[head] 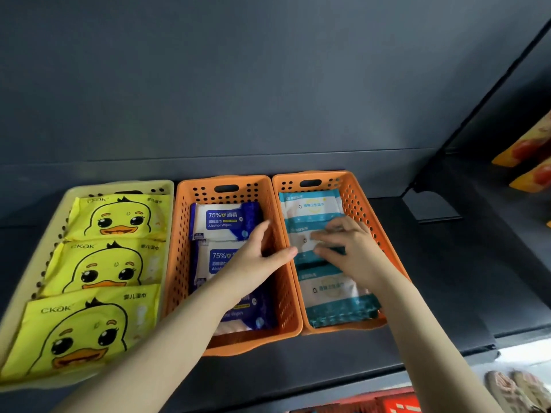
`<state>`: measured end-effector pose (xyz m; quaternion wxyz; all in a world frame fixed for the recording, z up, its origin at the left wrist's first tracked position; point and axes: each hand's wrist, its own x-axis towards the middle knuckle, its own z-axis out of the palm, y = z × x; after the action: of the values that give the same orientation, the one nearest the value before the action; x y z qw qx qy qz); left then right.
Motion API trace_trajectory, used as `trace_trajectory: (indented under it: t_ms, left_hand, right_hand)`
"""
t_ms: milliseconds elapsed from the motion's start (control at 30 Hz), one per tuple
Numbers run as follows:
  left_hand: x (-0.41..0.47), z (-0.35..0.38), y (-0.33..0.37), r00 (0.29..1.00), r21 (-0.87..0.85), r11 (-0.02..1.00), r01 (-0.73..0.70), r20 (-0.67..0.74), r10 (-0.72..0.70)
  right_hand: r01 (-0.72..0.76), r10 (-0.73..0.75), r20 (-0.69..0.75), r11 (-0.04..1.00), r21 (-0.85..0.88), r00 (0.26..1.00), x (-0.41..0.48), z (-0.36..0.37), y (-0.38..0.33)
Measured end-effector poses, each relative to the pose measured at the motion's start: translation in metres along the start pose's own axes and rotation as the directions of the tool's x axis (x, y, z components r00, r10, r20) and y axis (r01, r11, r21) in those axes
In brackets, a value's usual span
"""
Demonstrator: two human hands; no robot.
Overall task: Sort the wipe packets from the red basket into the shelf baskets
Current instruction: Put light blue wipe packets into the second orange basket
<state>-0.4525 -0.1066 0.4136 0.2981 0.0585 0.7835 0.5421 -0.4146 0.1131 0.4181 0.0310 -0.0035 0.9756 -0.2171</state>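
Dark shelf (432,278): right hand (351,248) touches teal packet (302,238) in perforated orange basket (357,201).

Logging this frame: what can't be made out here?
1. Head view: red item cut off by the bottom edge; unidentifiable.
2. Head view: middle teal packet motion-blurred and partly covered by the right hand; grip unclear.
3. Head view: front alcohol-wipe packet mostly hidden by the left forearm.
4. Head view: orange packs cut by the right edge, blurred.
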Motion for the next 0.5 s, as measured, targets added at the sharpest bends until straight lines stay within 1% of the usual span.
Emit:
trace_trajectory:
  t_ms: [100, 133, 233, 300, 333, 433, 500]
  left_hand:
    - [-0.002, -0.006, 0.004, 1.000, 0.110, 0.994, -0.012, 0.008, 0.011]
    - [-0.004, -0.009, 0.006, 1.000, 0.151, 0.988, -0.016, 0.022, 0.013]
    - [-0.022, -0.016, 0.005, 0.998, 0.330, 0.942, -0.064, 0.013, 0.063]
    - [-0.047, -0.022, -0.001, 0.983, 0.410, 0.901, -0.139, -0.054, 0.177]
    - [-0.063, -0.026, -0.006, 0.962, 0.427, 0.883, -0.197, -0.088, 0.257]
    - [-0.122, -0.036, -0.027, 0.863, 0.467, 0.793, -0.391, -0.113, 0.492]
    - [-0.169, -0.040, -0.049, 0.796, 0.543, 0.700, -0.465, -0.090, 0.599]
  right_hand:
    - [-0.044, 0.044, 0.000, 0.999, 0.022, 0.999, -0.002, -0.009, -0.011]
    - [-0.073, 0.074, -0.020, 0.997, 0.032, 0.997, -0.007, -0.012, -0.017]
    - [-0.133, 0.156, -0.170, 0.981, 0.141, 0.973, -0.037, -0.014, -0.042]
    - [-0.124, 0.177, -0.271, 0.972, 0.201, 0.946, -0.069, -0.007, -0.063]
    - [-0.109, 0.169, -0.315, 0.974, 0.199, 0.934, -0.088, -0.001, -0.074]
    - [-0.101, 0.156, -0.431, 0.984, 0.147, 0.889, -0.151, 0.028, -0.107]
    - [-0.116, 0.156, -0.496, 0.987, 0.111, 0.854, -0.198, 0.053, -0.129]
